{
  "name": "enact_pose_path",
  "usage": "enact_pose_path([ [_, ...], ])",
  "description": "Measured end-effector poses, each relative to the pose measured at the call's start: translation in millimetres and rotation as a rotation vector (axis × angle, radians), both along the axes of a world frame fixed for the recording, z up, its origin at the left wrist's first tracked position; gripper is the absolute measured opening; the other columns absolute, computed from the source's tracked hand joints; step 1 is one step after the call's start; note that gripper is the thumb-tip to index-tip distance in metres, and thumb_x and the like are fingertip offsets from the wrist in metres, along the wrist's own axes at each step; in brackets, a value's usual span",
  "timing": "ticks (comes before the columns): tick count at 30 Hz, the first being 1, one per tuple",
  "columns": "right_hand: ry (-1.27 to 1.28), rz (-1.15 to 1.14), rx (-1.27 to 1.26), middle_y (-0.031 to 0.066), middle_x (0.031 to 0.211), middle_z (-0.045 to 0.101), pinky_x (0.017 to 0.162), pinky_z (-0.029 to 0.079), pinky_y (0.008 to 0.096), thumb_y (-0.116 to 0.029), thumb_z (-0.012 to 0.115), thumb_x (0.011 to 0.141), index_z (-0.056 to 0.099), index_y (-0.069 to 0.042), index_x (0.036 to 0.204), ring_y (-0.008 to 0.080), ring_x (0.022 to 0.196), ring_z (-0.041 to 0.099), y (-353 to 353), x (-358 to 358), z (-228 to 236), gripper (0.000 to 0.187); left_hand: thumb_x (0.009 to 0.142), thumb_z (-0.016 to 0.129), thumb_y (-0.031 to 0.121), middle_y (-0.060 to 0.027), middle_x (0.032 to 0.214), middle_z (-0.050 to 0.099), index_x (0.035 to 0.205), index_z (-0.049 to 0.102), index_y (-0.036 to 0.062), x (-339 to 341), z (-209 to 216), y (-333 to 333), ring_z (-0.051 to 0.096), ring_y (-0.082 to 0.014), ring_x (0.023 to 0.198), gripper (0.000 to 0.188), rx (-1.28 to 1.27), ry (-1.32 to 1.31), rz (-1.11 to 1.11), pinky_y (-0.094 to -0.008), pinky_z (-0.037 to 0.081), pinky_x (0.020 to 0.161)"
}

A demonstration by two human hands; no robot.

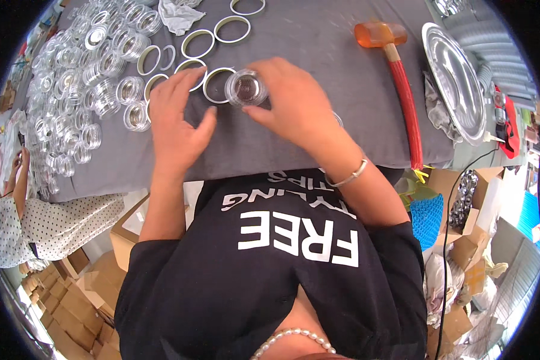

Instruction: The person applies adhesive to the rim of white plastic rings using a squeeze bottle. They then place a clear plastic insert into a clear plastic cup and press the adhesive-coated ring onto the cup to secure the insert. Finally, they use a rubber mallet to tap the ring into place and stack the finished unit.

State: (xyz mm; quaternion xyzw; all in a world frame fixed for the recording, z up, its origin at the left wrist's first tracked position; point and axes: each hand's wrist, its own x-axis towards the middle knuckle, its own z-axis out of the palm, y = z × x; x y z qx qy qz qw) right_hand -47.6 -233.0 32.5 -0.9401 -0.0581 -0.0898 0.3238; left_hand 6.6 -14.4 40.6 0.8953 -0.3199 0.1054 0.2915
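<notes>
Between the thumb and fingers of my right hand (297,99) is a small clear round cup-like piece (246,88), held just above the grey cloth. My left hand (177,123) is open, its fingers stretched forward and its thumb apart, over the nearer rings. Whether its fingertips touch a ring I cannot tell. A thin white ring (208,90) lies between my hands, partly behind the clear piece. Farther off are more such rings (198,44), flat on the cloth, some partly hidden by my left hand. Several clear round pieces (129,90) lie just left of that hand.
A big heap of clear round pieces (72,78) covers the table's left side. On the right lie a mallet (405,90) with an amber head and red handle, and a shiny oval metal tray (456,84). Another person's arm (21,183) shows at far left. Cardboard boxes (72,312) stand below.
</notes>
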Motion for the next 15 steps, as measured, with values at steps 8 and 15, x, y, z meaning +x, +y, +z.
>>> enact_pose_path([
  [8, 0.063, -0.106, 0.165, 0.0158, 0.110, 0.062, 0.085, 0.054, 0.0423, -0.015, 0.079, 0.072, 0.062, -0.001, 0.120, 0.0366, 0.100, 0.064, -91.5, -85.9, 47.9, 0.053, 0.068, 0.084, 0.022, -0.0062, 0.129, 0.065, 0.129, 0.066, 0.0122, 3.9, -17.8, -16.6, 0.055, -0.0313, 0.120, 0.064, 0.228, -0.063, -0.004, -0.0462, 0.040, 0.104],
  [15, 0.167, -0.158, 0.094, 0.0152, 0.107, 0.057, 0.084, 0.053, 0.0407, -0.015, 0.080, 0.072, 0.063, -0.008, 0.125, 0.0348, 0.097, 0.062, -61.0, -101.1, 18.7, 0.056, 0.067, 0.084, 0.011, -0.0105, 0.126, 0.067, 0.127, 0.066, 0.0070, 1.7, -3.0, -34.6, 0.061, -0.0280, 0.118, 0.063, -0.199, 0.169, -0.151, -0.0399, 0.047, 0.102],
])
